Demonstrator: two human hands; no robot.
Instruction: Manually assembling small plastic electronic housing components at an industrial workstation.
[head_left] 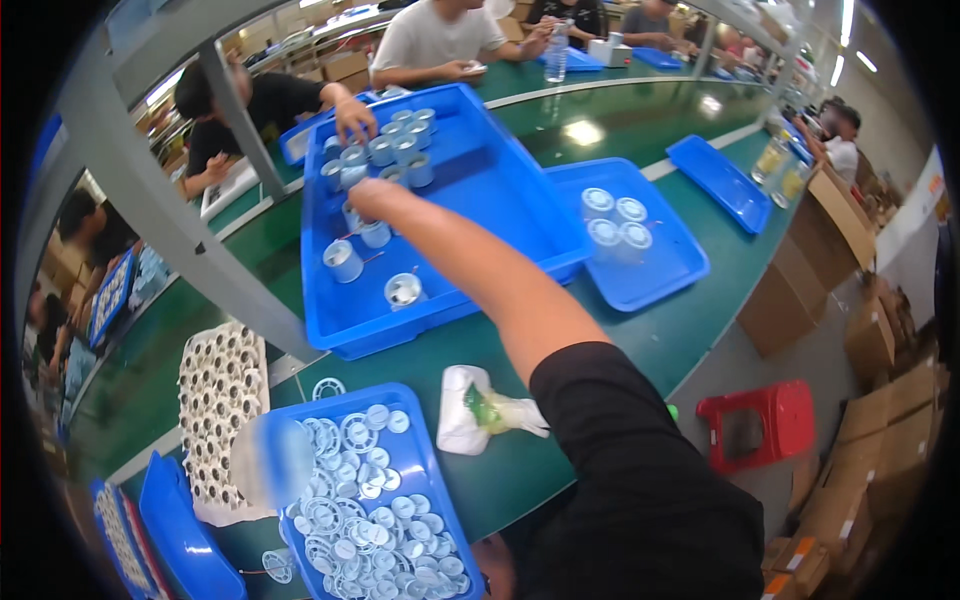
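My right arm reaches across a deep blue bin (520,215). At its far left part, my right hand (372,200) is closed at a light blue cup (352,177), its fingertips mostly hidden. Several more cups stand around it, including a cup with a wire (342,262) and a cup near the bin's front wall (403,290). Only a little of my left hand (497,566) shows at the lower edge, beside a blue tray (425,440) of pale blue discs and rings; its fingers are hidden.
A co-worker's hand (354,118) reaches into the same bin. A shallow blue tray (655,275) with several clear-sided cups lies to its right. A tissue pack (463,410), an egg-crate tray (222,400) and a grey post (190,230) stand nearby; a red stool (760,425) is beside the table.
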